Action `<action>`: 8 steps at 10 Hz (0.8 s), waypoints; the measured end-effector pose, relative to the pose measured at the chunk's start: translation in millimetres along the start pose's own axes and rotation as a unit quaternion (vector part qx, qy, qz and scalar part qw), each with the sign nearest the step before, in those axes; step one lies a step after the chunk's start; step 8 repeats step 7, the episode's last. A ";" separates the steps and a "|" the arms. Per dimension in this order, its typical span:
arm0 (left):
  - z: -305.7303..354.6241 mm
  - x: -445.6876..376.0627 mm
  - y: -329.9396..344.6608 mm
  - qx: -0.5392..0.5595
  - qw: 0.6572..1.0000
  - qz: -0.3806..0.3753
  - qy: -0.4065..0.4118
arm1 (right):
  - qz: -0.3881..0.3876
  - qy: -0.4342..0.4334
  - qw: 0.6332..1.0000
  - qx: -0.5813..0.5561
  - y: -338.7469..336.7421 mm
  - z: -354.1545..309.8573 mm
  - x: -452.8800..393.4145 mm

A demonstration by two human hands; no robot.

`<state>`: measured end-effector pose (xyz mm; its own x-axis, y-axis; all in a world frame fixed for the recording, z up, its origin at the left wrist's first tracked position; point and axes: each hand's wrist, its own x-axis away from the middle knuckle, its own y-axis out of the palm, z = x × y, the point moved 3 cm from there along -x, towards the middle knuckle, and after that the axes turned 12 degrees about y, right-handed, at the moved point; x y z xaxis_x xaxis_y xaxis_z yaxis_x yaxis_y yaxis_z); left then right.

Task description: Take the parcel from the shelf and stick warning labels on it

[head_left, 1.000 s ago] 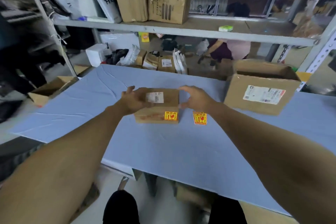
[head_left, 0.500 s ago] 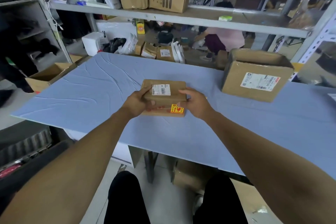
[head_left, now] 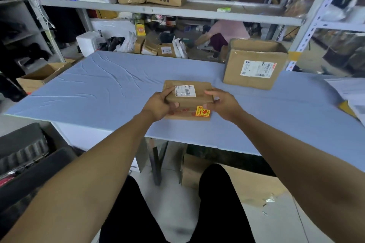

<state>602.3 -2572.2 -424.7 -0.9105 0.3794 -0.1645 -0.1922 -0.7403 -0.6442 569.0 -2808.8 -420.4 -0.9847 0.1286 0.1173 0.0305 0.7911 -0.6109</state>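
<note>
A small brown cardboard parcel (head_left: 199,100) is held between both hands over the near part of the blue table (head_left: 98,89). A white shipping label (head_left: 185,90) is on its top. A yellow and red warning label (head_left: 202,111) is stuck on its front face. My left hand (head_left: 160,104) grips the parcel's left side, thumb on the front. My right hand (head_left: 222,103) grips its right side. Whether the parcel rests on the table or is lifted off it I cannot tell.
A larger open cardboard box (head_left: 253,65) with a white label stands on the table at the back right. Papers (head_left: 347,92) lie at the right edge. A metal shelf (head_left: 167,11) above carries big cartons. A person in pink crouches behind the table among small parcels.
Both hands have taken hold of the parcel and drawn it toward me. The loose sheet of warning labels seen on the table beside it a second ago is no longer visible.
</note>
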 end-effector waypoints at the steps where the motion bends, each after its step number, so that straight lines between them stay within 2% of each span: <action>1: 19.7 -0.7 21.1 0.001 1.000 -0.018 0.012 | 0.020 0.017 1.000 -0.008 -19.6 18.4 13.8; 3: 33.0 -3.0 35.3 -0.066 0.996 -0.059 0.018 | 0.039 0.024 0.997 0.069 -34.8 21.1 25.7; 5: 61.7 6.8 23.7 -0.205 0.971 -0.125 0.002 | 0.049 0.033 0.956 0.287 -32.0 -10.1 37.1; 6: 83.7 20.5 9.3 -0.255 0.958 -0.119 0.055 | 0.065 0.052 0.944 0.319 -34.5 -17.3 43.8; 7: 83.4 37.2 -8.2 -0.263 0.956 -0.122 0.057 | 0.110 0.076 0.948 0.289 -49.9 -37.9 52.0; 8: 83.4 37.2 -8.2 -0.263 0.956 -0.122 0.057 | 0.110 0.076 0.948 0.289 -49.9 -37.9 52.0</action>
